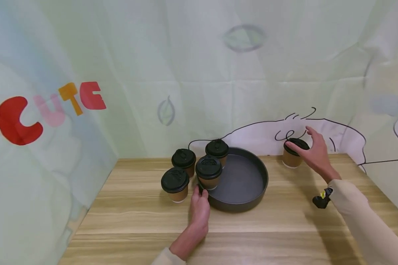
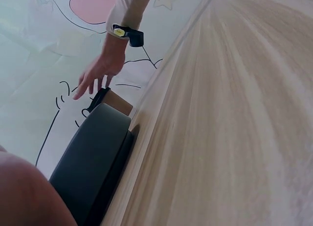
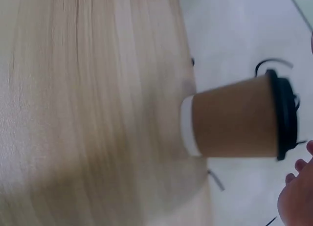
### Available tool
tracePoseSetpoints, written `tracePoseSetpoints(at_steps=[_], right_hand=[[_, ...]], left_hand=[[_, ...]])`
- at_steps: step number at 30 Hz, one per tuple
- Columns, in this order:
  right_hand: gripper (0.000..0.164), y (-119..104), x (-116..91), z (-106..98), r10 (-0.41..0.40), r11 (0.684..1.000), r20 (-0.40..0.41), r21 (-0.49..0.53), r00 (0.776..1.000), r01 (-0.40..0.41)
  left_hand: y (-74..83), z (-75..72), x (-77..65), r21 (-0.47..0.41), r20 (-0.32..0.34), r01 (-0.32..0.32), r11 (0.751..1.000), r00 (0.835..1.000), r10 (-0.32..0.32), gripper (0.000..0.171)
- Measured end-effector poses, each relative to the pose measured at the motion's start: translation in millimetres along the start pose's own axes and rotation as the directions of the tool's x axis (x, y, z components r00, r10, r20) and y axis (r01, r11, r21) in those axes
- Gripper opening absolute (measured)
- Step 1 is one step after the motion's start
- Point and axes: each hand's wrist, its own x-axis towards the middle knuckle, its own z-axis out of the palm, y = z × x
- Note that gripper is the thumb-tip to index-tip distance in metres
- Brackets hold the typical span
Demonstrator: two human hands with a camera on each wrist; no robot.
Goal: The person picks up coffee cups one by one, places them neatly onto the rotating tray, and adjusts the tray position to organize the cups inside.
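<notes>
Student: How does the right grip point(image 1: 316, 154) stand?
Tutor: Raised, thumb point(image 1: 295, 148) and fingers point(image 1: 311, 134) spread apart; right forearm point(image 1: 361, 209) extended forward.
Student: The left grip point(image 1: 200, 211)?
Tutor: Lower, directed away from the body, fingers partly hidden.

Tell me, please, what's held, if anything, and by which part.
Right hand: nothing, spread near a cup. Left hand: at the pan, left edge; grip can't be told.

Staged tabletop set, as I read it from my end of the feed. Wood-grain table point(image 1: 252, 237) against creased, printed cloth point(image 1: 199, 70) that rises at the back and both sides. I log coloured letters point(image 1: 54, 118) spelling "CUTE", leaf motifs point(image 1: 166, 111), cartoon outlines point(image 1: 346, 141). Building type beyond: can't tell.
</notes>
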Motion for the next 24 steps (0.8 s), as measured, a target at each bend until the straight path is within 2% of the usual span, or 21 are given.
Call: tracePoseSetpoints(at_steps=[12,18,24], right_hand=[[0.110,29.6,-6.3,14.4,0.113,0.990,0.059,0.075,0.992,-0.117],[0.112,30.7,-7.2,22.2,0.163,0.978,0.090,0.116,0.982,-0.173],[0.104,30.2,-8.3,27.4,0.174,0.972,0.080,0.145,0.981,-0.184]], left_hand=[[-1.6,-0.5,1.1,-0.001,0.001,0.001,1.000,1.000,-0.001,0.060],[-1.2,-0.5,0.4,-0.008,0.006,0.008,1.000,1.000,-0.008,0.060],[-1.1,-0.7,0.5,-0.014,0.012,0.001,1.000,1.000,0.000,0.060]])
